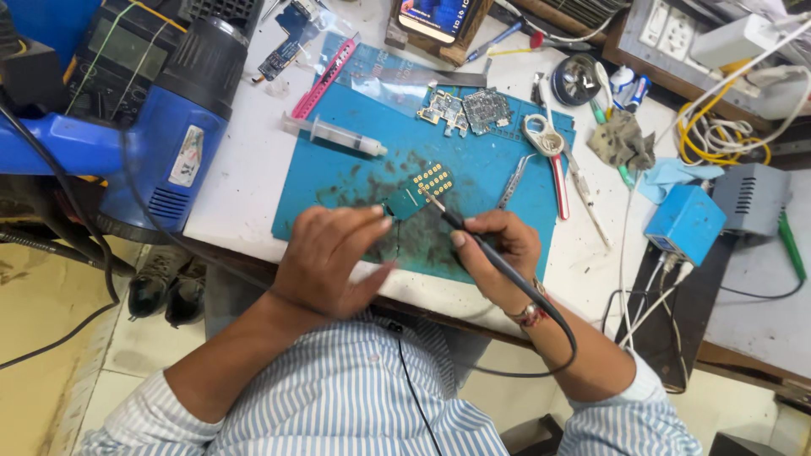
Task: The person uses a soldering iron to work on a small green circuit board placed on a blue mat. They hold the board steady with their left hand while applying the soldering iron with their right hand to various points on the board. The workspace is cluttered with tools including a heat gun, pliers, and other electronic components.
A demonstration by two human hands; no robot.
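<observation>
**Iron tip meets small board on a crowded bench**

A person's left hand (331,257) pins a small green circuit board (420,192) to the blue work mat (355,181), fingers closed on its near corner. The right hand (497,249) grips a soldering iron (456,224) like a pen, fingers wrapped round the black handle, tip touching the board just beyond the left fingertips. Open mat lies beyond the board, up to a syringe (335,135) and two bare boards (465,110). Tweezers (513,181) lie just beyond the right fingers. A blue heat gun (169,110) crowds the bench's (245,177) left edge. The left fingers hide part of the board; the gold pads are too small to make out. The iron's cable runs under the right wrist, out of sight.
</observation>
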